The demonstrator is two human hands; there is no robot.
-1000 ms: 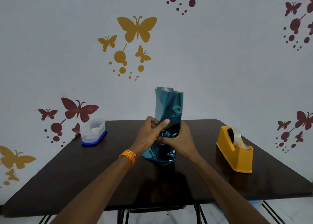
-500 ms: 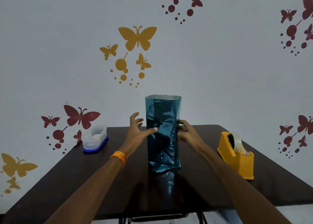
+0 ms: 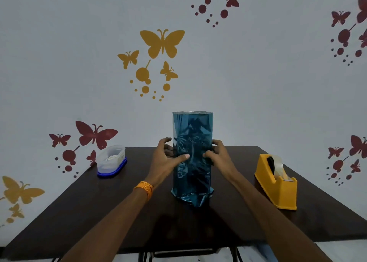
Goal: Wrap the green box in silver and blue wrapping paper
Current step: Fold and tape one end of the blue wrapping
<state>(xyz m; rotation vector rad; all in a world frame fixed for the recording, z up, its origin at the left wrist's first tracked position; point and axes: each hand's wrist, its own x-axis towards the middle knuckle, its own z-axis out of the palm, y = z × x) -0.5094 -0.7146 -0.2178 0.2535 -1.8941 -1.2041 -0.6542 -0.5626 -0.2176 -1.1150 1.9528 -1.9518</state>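
Observation:
A tall upright package wrapped in shiny blue paper (image 3: 192, 142) stands on the dark table (image 3: 99, 218), its top end open with a silver inner rim showing. The green box itself is hidden inside the paper. My left hand (image 3: 165, 159) grips the package's left side, thumb pressed on the front face. My right hand (image 3: 217, 155) grips the right side, thumb also on the front. The paper's bottom end is crumpled against the tabletop.
A yellow tape dispenser (image 3: 277, 183) with a clear tape roll sits on the table's right. A clear plastic container with a blue base (image 3: 111, 161) sits at the back left. A wall with butterfly decals stands right behind the table.
The tilted, pinched package was set upright on the table. My hands moved from the front fold to its two sides and now both grip it.

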